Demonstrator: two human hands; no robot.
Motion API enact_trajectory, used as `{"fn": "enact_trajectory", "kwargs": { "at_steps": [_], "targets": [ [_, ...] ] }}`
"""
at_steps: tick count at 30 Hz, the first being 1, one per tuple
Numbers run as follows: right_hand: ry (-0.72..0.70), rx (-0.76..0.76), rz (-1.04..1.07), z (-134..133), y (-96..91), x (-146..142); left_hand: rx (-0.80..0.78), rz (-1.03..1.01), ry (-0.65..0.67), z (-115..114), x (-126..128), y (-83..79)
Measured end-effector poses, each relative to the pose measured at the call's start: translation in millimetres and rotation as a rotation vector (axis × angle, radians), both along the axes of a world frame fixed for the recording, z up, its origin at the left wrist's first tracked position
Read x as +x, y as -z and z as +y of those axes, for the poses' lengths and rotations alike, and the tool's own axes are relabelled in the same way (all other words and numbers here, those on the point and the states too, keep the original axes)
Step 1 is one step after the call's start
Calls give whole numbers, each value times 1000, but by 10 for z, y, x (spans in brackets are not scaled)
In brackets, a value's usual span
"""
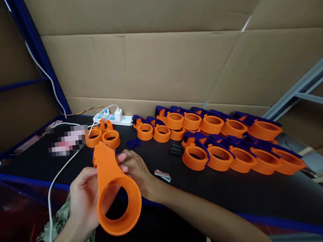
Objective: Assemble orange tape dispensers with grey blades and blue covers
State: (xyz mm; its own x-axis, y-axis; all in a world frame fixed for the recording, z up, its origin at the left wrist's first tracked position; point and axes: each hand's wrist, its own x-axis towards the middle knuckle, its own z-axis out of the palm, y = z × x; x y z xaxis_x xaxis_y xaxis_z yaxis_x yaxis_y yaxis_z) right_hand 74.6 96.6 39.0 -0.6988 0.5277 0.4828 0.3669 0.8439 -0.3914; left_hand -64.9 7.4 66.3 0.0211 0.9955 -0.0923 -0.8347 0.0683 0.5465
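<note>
An orange plastic tape dispenser [105, 165] is held up in front of me, its wide ring toward me and its narrow end pointing away. My left hand [84, 196] grips it from the left, some fingers hidden behind it. On the other side my right hand [137, 169] has its fingertips against the dispenser's right edge, and the rest of its grip is partly out of sight. Just beyond lie more orange dispenser pieces [110, 139]. A small dark blue plastic part [133, 143] rests on the black table [153, 156] past my right hand.
Several orange and dark blue tape dispensers [220, 157] stand in rows at the right. A white power strip [125, 120] with plugs lies at the back. A white cable [51, 186] runs across the left. Black pieces [176, 149] and thin strips [163, 175] lie mid-table. Cardboard [155, 64] walls the back.
</note>
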Motion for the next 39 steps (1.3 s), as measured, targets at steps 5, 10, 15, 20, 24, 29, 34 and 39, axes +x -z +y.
{"fn": "enact_trajectory", "kwargs": {
  "at_steps": [5,10,15,20,24,29,34,39],
  "targets": [
    [118,-182,316,81,-217,112,48,-101,1,-25,-50,-68],
    [163,-626,775,269,-338,389,83,-110,23,102,5,-51],
    [83,-918,960,382,-462,796,138,-14,-80,230,124,-28],
    [-28,-1157,1010,309,-509,1024,53,13,-86,286,172,30],
    [-130,-1317,914,205,-486,1030,92,-47,-41,332,206,58],
    [-203,-1367,859,91,-468,924,182,16,-94,329,269,73],
    [-152,-1291,733,13,-489,881,258,200,-220,312,305,166],
    [-111,-1241,701,32,-463,877,261,290,-278,311,313,239]
  ]
}}
